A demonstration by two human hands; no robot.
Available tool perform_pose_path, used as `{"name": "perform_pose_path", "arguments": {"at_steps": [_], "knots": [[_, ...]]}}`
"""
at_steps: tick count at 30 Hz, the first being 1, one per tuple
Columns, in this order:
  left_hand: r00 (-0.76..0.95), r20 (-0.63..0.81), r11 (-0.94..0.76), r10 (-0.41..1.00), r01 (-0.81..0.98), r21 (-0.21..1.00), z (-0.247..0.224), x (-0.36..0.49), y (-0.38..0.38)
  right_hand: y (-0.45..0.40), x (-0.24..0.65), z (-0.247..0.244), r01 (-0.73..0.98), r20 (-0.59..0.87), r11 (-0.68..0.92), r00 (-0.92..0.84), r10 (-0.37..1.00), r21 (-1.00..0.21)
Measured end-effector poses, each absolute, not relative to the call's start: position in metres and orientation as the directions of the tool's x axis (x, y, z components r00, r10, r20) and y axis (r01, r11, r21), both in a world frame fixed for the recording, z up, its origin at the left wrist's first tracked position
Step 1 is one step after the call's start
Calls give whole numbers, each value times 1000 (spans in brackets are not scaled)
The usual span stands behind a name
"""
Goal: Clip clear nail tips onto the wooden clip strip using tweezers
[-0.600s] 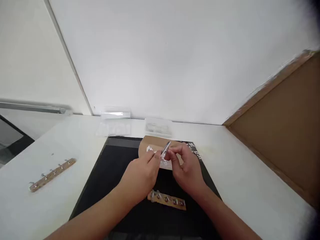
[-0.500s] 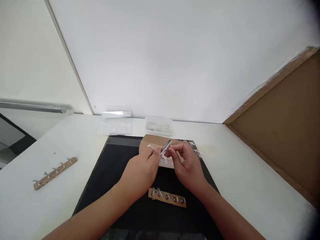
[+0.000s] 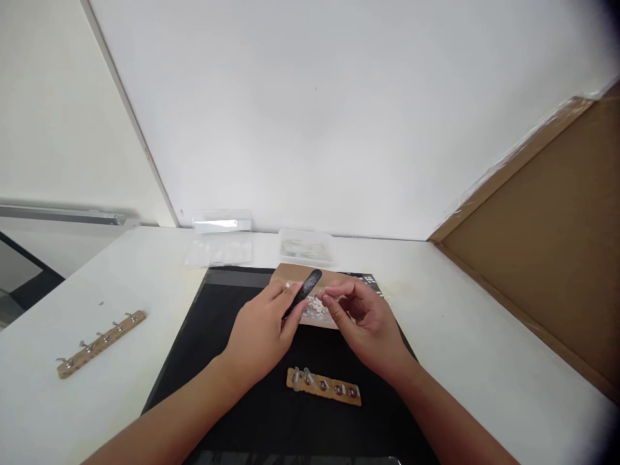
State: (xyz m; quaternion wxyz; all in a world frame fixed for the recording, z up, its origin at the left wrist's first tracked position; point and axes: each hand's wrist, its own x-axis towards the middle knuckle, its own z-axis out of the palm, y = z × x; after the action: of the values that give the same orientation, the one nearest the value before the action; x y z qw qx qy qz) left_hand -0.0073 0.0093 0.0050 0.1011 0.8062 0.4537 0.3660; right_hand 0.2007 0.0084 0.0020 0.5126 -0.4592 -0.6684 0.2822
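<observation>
My left hand point(image 3: 264, 323) pinches a dark, narrow file-like strip point(image 3: 310, 281) that slants up to the right. Beside its tip, my right hand point(image 3: 365, 320) has thumb and forefinger pressed together; whatever is between them is too small to make out. Beneath both hands lies a sheet of brown paper point(image 3: 290, 271) bearing small whitish pieces point(image 3: 317, 307). Nearer to me, a wooden strip point(image 3: 314, 385) with several round metal studs rests on the black mat point(image 3: 252, 413); clear slips lie on some of its studs.
Another wooden strip with several clips point(image 3: 104, 342) lies at left on the white table point(image 3: 165, 258). At the back are an open clear case point(image 3: 220, 248) and a translucent box point(image 3: 306, 247). A brown panel point(image 3: 542, 239) stands at right.
The dark strip in my left hand has turned, so its broad face shows rather than its edge. My right hand has shifted slightly away from it, with its fingertips still together.
</observation>
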Motion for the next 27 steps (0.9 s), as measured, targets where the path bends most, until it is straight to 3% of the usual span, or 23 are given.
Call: {"name": "perform_pose_path", "arguments": {"at_steps": [5, 12, 16, 21, 27], "knots": [[198, 539, -553, 819, 527, 646, 8, -6, 10, 7, 199, 1, 301, 448, 439, -41, 893, -847], [113, 473, -473, 874, 427, 771, 13, -2, 7, 9, 196, 0, 164, 397, 406, -83, 914, -899], [104, 405, -415, 908, 339, 844, 12, -1, 7, 9, 193, 3, 155, 376, 374, -20, 926, -914], [77, 223, -235, 972, 227, 945, 6, -1, 9, 9, 192, 3, 383, 442, 394, 43, 896, -835], [135, 208, -230, 969, 175, 957, 7, -2, 8, 8, 192, 6, 582, 552, 438, 22, 833, -685]]}}
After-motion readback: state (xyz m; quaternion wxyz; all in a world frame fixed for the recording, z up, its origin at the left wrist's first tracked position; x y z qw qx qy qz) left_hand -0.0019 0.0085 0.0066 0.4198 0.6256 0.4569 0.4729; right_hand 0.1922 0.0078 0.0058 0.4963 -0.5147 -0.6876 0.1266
